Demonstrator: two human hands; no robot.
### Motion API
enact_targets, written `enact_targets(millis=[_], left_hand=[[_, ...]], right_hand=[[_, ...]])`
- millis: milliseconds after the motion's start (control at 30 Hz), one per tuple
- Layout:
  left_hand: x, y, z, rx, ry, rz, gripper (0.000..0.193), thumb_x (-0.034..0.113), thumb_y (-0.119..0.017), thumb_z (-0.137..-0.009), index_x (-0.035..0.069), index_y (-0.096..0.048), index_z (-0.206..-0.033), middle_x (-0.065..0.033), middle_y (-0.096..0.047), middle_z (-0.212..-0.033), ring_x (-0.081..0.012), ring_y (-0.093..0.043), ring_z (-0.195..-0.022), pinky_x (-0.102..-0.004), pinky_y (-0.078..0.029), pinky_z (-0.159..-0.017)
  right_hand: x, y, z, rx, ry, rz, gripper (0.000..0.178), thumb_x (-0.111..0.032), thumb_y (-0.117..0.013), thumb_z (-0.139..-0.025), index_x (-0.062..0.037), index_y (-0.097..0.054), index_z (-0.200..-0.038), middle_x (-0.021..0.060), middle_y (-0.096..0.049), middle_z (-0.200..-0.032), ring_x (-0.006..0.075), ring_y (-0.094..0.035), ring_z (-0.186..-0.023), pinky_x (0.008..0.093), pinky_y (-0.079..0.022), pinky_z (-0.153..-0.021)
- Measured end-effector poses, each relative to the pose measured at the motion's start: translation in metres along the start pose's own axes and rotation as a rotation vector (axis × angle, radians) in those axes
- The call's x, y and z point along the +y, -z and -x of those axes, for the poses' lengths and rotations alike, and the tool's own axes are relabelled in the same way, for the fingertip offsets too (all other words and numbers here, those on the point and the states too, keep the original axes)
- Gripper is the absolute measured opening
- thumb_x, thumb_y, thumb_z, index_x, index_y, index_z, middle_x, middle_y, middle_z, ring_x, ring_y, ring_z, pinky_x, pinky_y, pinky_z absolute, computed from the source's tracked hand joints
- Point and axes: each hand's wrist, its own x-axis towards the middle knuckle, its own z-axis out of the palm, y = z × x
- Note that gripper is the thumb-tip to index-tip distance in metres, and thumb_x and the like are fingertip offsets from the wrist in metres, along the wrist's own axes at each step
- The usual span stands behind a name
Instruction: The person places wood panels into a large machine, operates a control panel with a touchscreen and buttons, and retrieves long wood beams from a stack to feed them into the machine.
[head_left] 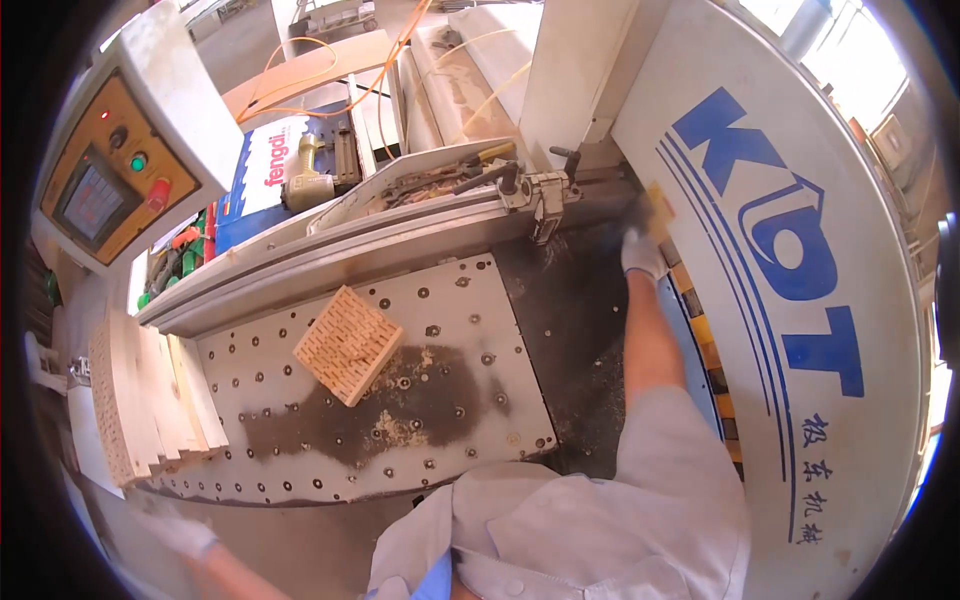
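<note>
My right hand (643,255), in a whitish glove, reaches far along the machine's right side. Its fingers blur against a dark patch and a yellow-brown thing (658,211); I cannot tell whether they hold it. Low at the left, my left hand (178,532), also gloved, is smeared by motion near the front edge of the perforated metal table (250,350). Closest to it stands a stack of pale wooden pieces (150,395) with stepped ends. A square wooden block (350,343) with a brick-like pattern of finger joints lies tilted near the table's middle.
A guide rail with a clamp (545,198) runs behind the table. Beyond it are a nail gun (312,175), a tray of tools (430,185) and an orange hose (385,70). A control panel (105,180) stands at the left, a white machine housing (740,330) at the right. Sawdust (405,430) lies on the table.
</note>
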Motion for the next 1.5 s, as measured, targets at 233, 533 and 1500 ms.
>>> enact_targets(millis=[233,533,1500], left_hand=[[-0.156,0.032,0.162,-0.298,-0.609,-0.466,0.057,0.025,-0.061,-0.119,-0.012,-0.052,-0.162,-0.028,-0.059,-0.164,-0.0416,-0.061,-0.147,-0.0534,-0.048,-0.126],[-0.219,-0.005,0.184,-0.625,-0.796,-0.566,0.07,0.021,-0.074,-0.105,-0.01,-0.049,-0.163,-0.035,-0.056,-0.163,-0.0546,-0.055,-0.15,-0.0637,-0.043,-0.128],[0.117,-0.324,0.017,-0.217,-1.251,-0.408,0.076,0.035,-0.083,-0.094,-0.001,-0.057,-0.156,-0.0276,-0.061,-0.161,-0.0485,-0.053,-0.153,-0.059,-0.04,-0.13]], right_hand=[[-0.03,0.013,0.08,0.046,0.186,0.018,0.092,-0.065,-0.068,-0.103,-0.0066,-0.05,-0.171,0.0268,-0.056,-0.171,0.0456,-0.054,-0.156,0.0573,-0.042,-0.129],[-0.022,-0.005,0.139,0.446,0.017,-0.207,0.105,-0.064,-0.083,-0.09,0.0049,-0.054,-0.164,0.0319,-0.06,-0.162,0.0469,-0.055,-0.152,0.0534,-0.036,-0.132],[-0.059,-0.017,0.264,0.194,0.287,-0.298,0.104,-0.059,-0.087,-0.093,0.0026,-0.052,-0.169,0.0355,-0.053,-0.167,0.0509,-0.043,-0.162,0.0596,-0.028,-0.139]])
